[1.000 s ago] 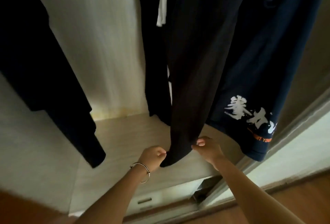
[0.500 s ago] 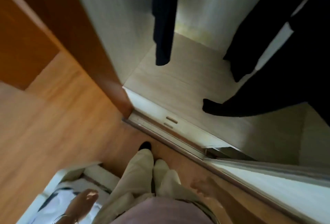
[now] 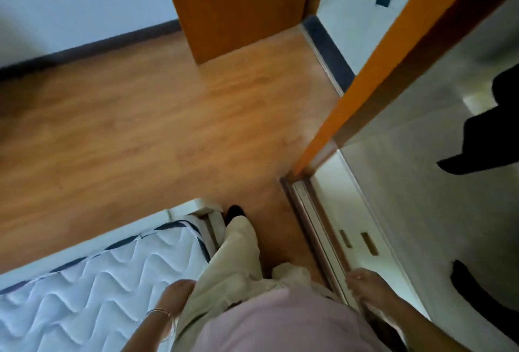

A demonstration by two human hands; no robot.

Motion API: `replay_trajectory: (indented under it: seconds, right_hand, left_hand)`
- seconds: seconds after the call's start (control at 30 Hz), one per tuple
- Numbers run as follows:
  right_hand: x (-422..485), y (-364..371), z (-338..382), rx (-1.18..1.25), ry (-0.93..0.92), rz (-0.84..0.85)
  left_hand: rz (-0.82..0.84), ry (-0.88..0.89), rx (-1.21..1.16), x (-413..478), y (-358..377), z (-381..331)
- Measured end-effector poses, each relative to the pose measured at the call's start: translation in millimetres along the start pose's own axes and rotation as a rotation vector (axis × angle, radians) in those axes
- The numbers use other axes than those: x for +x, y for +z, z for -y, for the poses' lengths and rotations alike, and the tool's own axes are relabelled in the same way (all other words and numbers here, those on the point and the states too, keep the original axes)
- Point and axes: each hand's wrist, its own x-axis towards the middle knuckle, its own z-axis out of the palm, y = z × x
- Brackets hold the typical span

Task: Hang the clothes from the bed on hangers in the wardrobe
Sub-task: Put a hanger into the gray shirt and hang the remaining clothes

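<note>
Two hands in view, neither carrying anything. Left hand hangs at the thigh, bracelet at the wrist, fingers loose; blurred, but nothing seen in it. Right hand hangs low on the other side, fingers relaxed, above the door track of the wardrobe.

Person stands on the narrow strip of wood floor between bed and wardrobe. Bed lies to the left, its corner just beside the left leg, the mattress running off toward the lower left. Wardrobe opens to the right; dark clothes hang inside, well apart from the right hand.

No loose clothes show on the visible part of the mattress. The next garment probably lies further along, out of view.

Judgement: the left hand is nearer the bed, so the pick-up calls for a turn left and a reach along the mattress.
</note>
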Motion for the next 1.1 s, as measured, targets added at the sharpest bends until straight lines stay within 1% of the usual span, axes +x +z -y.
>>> replay_trajectory:
  seconds: [0.03,0.13,0.27,0.33,0.37,0.43,0.53,0.67,0.73,0.8,0.87,0.93,0.97,1.0,1.07,1.1]
  right_hand:
    - [8.2,3.3,18.5,-0.042,-0.024,0.000]
    - [10.7,16.8,97.3,-0.133,-0.114,0.016]
    - [10.6,42.6,196.9,-0.264,-0.285,0.045]
    - [11.4,50.6,240.1,-0.353,-0.378,0.047]
    - [12.1,52.7,259.6,-0.382,-0.411,0.051]
    - [16.7,53.4,294.0,-0.400,-0.431,0.057]
    - [27.2,49.0,340.0,-0.455,-0.405,0.066]
    - [60.4,41.6,401.0,-0.551,-0.368,0.086]
    - [80.1,38.4,442.8,-0.596,-0.364,0.085]
    - [97.1,34.6,491.9,-0.640,-0.352,0.125]
    - [114.2,30.4,540.3,-0.681,-0.340,0.145]
    - [128.9,29.9,585.2,-0.750,-0.377,0.143]
    - [133.2,33.1,606.9,-0.776,-0.395,0.149]
    - [137.1,37.7,627.9,-0.810,-0.401,0.150]
    - [145.7,48.8,663.5,-0.896,-0.399,0.144]
    - [148.8,55.2,677.6,-0.942,-0.394,0.142]
  left_hand:
    - [-0.025,0.010,-0.017,-24.2,-6.4,-35.0]
    - [-0.054,0.044,-0.086,-30.9,-33.7,-82.8]
    - [-0.084,-0.030,-0.363,-19.5,-75.3,-114.4]
    - [-0.089,-0.051,-0.437,-8.6,-95.2,-121.7]
    - [-0.080,-0.057,-0.437,-6.7,-103.7,-126.3]
    - [-0.081,-0.068,-0.464,-1.5,-117.7,-134.6]
    - [-0.107,-0.101,-0.524,13.8,-128.0,-145.8]
    - [-0.113,-0.229,-0.649,26.4,-131.6,-167.4]
    - [-0.149,-0.266,-0.722,38.5,-133.8,-178.9]
    - [-0.192,-0.309,-0.811,47.3,-137.5,-199.6]
    - [-0.195,-0.343,-0.844,48.2,-141.9,-231.0]
    - [-0.203,-0.335,-0.887,43.8,-152.2,-269.7]
    - [-0.218,-0.299,-0.918,43.1,-161.1,-288.2]
    - [-0.234,-0.249,-0.898,43.7,-172.7,-302.8]
    - [-0.318,-0.197,-0.811,41.4,-195.5,-319.9]
    - [-0.372,-0.182,-0.831,37.5,-204.8,-325.3]
